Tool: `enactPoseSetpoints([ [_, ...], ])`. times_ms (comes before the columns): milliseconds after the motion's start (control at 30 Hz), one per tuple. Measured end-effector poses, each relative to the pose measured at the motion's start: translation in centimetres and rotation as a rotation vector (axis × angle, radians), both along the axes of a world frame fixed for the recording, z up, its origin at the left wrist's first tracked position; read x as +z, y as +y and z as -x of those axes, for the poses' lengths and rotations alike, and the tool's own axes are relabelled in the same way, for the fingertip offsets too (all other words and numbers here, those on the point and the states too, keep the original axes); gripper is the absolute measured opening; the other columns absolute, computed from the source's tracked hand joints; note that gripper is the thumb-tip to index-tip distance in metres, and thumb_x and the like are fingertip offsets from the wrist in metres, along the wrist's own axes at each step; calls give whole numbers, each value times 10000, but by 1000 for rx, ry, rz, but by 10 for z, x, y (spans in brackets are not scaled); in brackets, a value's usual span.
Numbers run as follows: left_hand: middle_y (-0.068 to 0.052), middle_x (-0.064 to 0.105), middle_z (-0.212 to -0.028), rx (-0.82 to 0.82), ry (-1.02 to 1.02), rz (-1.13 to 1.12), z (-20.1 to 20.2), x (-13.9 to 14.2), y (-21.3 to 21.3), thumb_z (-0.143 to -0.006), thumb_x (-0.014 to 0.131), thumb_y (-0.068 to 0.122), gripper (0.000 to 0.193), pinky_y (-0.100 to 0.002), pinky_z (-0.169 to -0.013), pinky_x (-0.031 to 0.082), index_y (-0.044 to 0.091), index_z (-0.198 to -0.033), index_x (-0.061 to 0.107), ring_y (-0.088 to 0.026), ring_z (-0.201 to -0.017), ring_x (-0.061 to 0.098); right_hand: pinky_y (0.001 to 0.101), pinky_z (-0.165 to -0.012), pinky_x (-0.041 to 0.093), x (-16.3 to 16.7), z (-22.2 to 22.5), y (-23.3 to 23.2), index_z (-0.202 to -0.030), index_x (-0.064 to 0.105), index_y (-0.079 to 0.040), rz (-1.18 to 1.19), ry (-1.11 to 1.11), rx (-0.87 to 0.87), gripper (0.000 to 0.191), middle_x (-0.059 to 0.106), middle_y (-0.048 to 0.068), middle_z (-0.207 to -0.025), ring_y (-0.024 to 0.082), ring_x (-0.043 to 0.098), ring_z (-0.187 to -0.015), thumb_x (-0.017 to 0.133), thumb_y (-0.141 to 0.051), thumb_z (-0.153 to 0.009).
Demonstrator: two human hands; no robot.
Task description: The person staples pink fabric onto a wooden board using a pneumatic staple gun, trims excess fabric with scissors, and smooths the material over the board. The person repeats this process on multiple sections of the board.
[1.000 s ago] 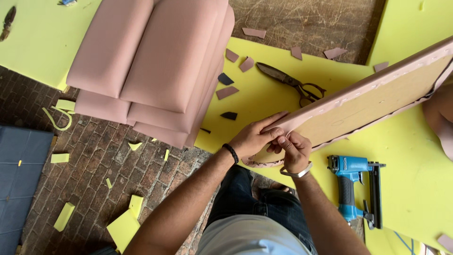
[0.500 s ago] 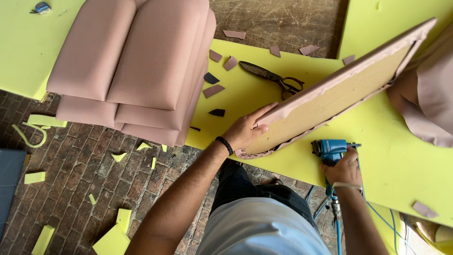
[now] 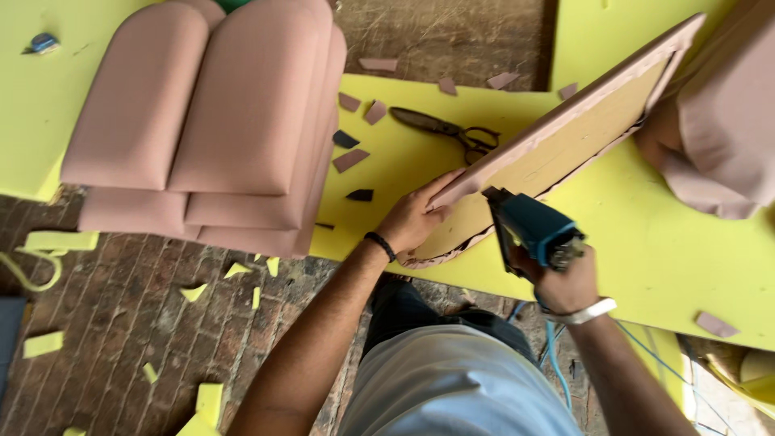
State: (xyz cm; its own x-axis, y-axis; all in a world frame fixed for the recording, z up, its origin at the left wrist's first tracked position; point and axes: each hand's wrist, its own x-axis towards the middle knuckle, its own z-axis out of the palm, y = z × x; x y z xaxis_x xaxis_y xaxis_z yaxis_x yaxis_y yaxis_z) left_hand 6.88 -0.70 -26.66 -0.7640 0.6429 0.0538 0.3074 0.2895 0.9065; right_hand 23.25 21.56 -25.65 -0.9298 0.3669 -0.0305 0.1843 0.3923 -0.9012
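Note:
My left hand [image 3: 416, 216] presses on the near corner of a long wooden panel [image 3: 577, 133] wrapped in pink fabric, which stands tilted on its edge on a yellow foam sheet [image 3: 646, 234]. My right hand [image 3: 565, 282] grips a blue staple gun [image 3: 529, 226] and holds its nose against the panel's back side near that corner. Loose pink fabric [image 3: 440, 252] curls out under the corner. A blue hose [image 3: 553, 363] trails from the gun toward me.
A stack of pink upholstered cushions [image 3: 214, 121] lies to the left. Black scissors [image 3: 448, 129] and fabric scraps [image 3: 351, 157] lie on the foam. More pink fabric [image 3: 722, 129] bulges at right. Yellow foam offcuts [image 3: 60, 241] litter the brick floor.
My right hand has lifted the staple gun off the foam and brought it up to the panel's corner. My left hand still holds the corner.

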Motion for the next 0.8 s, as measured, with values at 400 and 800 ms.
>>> enactPoseSetpoints([
  [400,-131,597,-1469,-43,0,-10,2,-1,-4,-954,667,67,675,-353,-1023,568,250,-1554,417,-255,-1255,662,310,-653,597,14,27,-3,-1164,687,-3,-40,-19,54,430,763,92,-863,157,729,-720,799,-115,-765],
  [800,-124,579,-1484,-49,-91,37,10,-2,-4,-962,671,90,697,-365,-1048,556,264,-1570,379,-249,-1269,650,298,-592,562,15,21,-30,-1064,724,-12,91,3,50,291,744,56,-787,132,687,-657,801,-127,-808],
])
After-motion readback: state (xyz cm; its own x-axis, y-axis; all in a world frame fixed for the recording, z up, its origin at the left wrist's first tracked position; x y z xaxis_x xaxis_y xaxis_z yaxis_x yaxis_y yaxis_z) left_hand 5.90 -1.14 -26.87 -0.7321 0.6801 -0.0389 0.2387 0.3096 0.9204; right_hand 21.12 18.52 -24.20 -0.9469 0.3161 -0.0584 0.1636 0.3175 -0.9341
